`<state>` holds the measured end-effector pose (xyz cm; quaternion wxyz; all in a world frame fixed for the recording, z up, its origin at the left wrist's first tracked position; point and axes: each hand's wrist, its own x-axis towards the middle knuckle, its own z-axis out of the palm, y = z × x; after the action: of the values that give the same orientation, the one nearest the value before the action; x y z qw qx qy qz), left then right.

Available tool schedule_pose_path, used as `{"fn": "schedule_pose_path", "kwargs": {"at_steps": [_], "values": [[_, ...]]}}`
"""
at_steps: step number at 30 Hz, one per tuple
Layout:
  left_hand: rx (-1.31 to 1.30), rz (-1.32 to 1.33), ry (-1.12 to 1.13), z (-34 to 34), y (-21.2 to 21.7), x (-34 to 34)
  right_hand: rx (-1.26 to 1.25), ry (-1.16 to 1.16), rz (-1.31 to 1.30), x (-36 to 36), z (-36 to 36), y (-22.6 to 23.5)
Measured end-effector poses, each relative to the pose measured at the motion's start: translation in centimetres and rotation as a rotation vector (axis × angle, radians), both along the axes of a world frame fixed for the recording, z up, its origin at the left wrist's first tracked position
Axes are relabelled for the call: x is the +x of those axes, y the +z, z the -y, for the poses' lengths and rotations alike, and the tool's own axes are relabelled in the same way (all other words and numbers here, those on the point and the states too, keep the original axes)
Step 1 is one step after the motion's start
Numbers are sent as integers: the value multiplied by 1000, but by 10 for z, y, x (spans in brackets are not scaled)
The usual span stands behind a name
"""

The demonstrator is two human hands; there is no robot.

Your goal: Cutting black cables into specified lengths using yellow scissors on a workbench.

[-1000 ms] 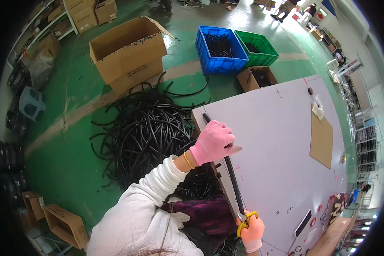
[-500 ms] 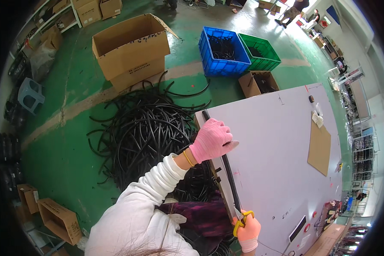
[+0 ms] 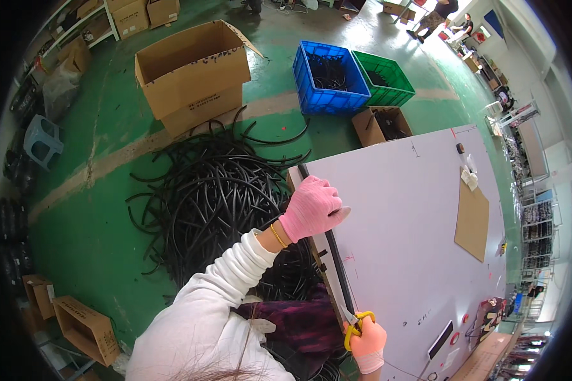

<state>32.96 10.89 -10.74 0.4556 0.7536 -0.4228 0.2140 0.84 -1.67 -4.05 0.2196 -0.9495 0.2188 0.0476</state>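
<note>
Along the near-left edge of a white tabletop (image 3: pixel 394 209) runs a black rubber tube (image 3: pixel 340 270). My left hand (image 3: pixel 311 208), in a pink glove, is closed over the tube near its far end, with the thumb pointing right. Lower down, my right hand (image 3: pixel 368 346), in a paler pink-orange glove, grips scissors with yellow handles (image 3: pixel 366 317). Their metal blades lie at the tube's near end; whether they touch or cut it I cannot tell. A large tangled heap of black tubes (image 3: pixel 216 197) lies on the floor left of the table.
Beyond the heap stand a big open carton (image 3: pixel 197 89), a blue crate (image 3: pixel 330 98), a green crate (image 3: pixel 394 95) and a small carton (image 3: pixel 370 130). On the table are a cardboard sheet (image 3: pixel 473 219), a tape roll (image 3: pixel 460 148) and a phone-like device (image 3: pixel 441 340). People are far off.
The whole view has shifted slightly. Both hands keep their grips, and the scissors stay by the tube's near end with hardly any movement.
</note>
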Motion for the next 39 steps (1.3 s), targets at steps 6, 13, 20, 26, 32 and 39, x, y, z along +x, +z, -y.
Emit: {"fn": "schedule_pose_path", "kwargs": {"at_steps": [6, 13, 20, 26, 32, 39], "values": [[2, -3, 6, 0, -1, 0, -10, 9, -14, 3, -1, 2], [-5, -12, 2, 1, -4, 3, -70, 40, -71, 8, 1, 2], [0, -6, 16, -2, 0, 1, -104, 72, -60, 7, 2, 4], [39, -4, -2, 0, 1, 1, -93, 50, -68, 6, 0, 4], [208, -38, 25, 7, 6, 2, -45, 30, -35, 5, 0, 7], [277, -12, 39, 9, 0, 5, 337, -165, 8, -42, -2, 7]]}}
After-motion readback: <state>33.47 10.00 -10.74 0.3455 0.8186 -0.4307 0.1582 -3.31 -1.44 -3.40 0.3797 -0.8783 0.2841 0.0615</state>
